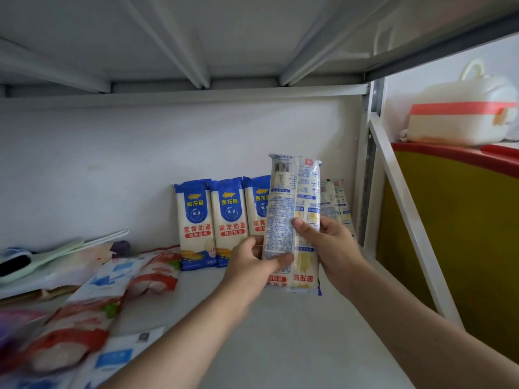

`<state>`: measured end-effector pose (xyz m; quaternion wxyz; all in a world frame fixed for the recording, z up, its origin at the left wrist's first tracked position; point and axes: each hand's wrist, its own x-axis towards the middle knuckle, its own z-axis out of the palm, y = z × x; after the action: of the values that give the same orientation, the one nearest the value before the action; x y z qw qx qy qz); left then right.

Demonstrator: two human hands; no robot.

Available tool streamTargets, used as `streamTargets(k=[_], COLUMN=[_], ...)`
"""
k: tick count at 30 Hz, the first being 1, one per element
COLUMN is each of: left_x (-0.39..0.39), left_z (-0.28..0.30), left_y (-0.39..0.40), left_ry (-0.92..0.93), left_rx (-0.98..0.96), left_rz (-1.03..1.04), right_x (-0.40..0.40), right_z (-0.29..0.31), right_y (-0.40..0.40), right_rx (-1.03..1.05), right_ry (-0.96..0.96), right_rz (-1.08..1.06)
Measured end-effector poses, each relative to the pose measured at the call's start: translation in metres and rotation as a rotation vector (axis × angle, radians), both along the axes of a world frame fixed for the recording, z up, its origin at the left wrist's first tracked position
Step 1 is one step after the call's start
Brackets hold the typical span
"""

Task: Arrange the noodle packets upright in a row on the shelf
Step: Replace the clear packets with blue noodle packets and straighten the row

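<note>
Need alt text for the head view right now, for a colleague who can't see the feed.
Both hands, left hand and right hand, hold one noodle packet upright above the white shelf, printed back facing the camera and upside down. Behind it, three blue-topped packets stand in a row against the wall, another to the right. Red-and-white packets lie flat at left.

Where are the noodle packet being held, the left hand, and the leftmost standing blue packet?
held noodle packet (292, 203), head view, printed back side.
left hand (252, 265), head view, back of the hand.
leftmost blue packet (195, 220), head view, front label.

Both hands (254, 261) (327, 248) curled, gripping.
</note>
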<state>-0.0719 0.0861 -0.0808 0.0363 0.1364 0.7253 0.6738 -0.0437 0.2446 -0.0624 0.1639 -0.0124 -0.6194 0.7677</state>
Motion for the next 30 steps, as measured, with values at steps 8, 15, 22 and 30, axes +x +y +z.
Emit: streamTargets(k=[8,15,22,30], left_x=[0.004,0.017,0.022,0.047], left_z=[-0.008,-0.017,-0.034,-0.039], left_y=[0.000,0.010,0.027,0.038], left_ry=[0.155,0.413,0.737,0.795], left_rx=[-0.056,-0.104,-0.495,-0.551], left_rz=[0.243,0.418,0.469,0.308], right_x=[0.000,0.005,0.004,-0.001], right_z=[0.007,0.003,0.017,0.014], right_y=[-0.017,-0.039,-0.049,-0.030], right_rx=[0.311,0.524,0.231,-0.054], right_ry=[-0.006,0.109,0.112,-0.022], right_rz=[-0.169,-0.321,-0.021,-0.012])
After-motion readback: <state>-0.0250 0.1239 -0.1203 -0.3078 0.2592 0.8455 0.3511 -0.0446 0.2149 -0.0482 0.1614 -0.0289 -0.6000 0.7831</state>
